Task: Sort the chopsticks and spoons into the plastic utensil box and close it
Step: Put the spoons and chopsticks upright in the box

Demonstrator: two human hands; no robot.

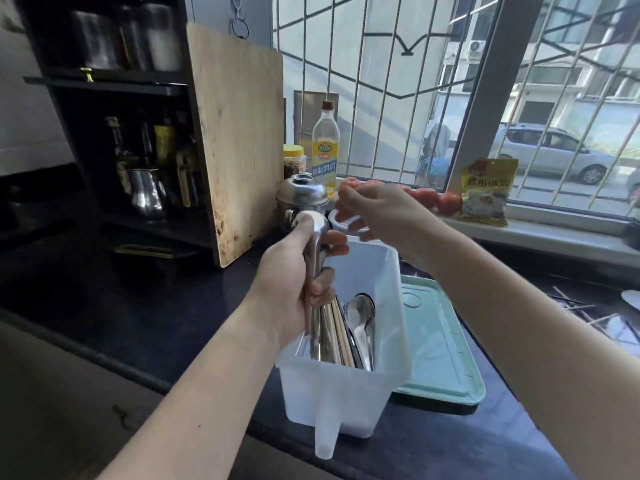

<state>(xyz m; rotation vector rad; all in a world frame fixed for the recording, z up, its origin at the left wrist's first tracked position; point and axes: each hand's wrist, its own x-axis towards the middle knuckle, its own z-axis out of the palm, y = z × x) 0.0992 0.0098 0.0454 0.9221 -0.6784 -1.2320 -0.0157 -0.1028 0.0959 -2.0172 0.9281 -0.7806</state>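
Shelving [114,109] of dark wood is seen at the far left, stocked with metal pots and bottles, and a wooden cutting board [239,140] is leaned upright against its side. On the dark counter [104,289] a small steel pot [301,197] with a domed lid is stood behind the hands, with a cooking wine bottle [325,147] and a yellow-lidded jar [294,164] by the window.

The left hand [294,282] is curled tightly round a bundle of utensils: a steel spoon [313,237] and what appear to be wooden chopsticks are gripped together, held near upright with the spoon's bowl uppermost and the lower ends dipped into the plastic utensil box [346,393]. The box, white and translucent, is stood open on the counter near its front edge, a drain spout projecting from its near wall. Inside it, more chopsticks [341,334] and spoons [362,317] are laid lengthwise, their long axes run from the near end to the far end, the spoon bowls pointed away.

The right hand [377,213] is held above the far end of the box, fingers loosely bent; whether anything is pinched cannot be told. Just right of the box, a pale green lid [440,341] is laid flat on the counter. Tomatoes [446,202] and a yellow packet [488,192] are set on the windowsill [554,233], and loose chopsticks [581,310] are scattered at the far right.
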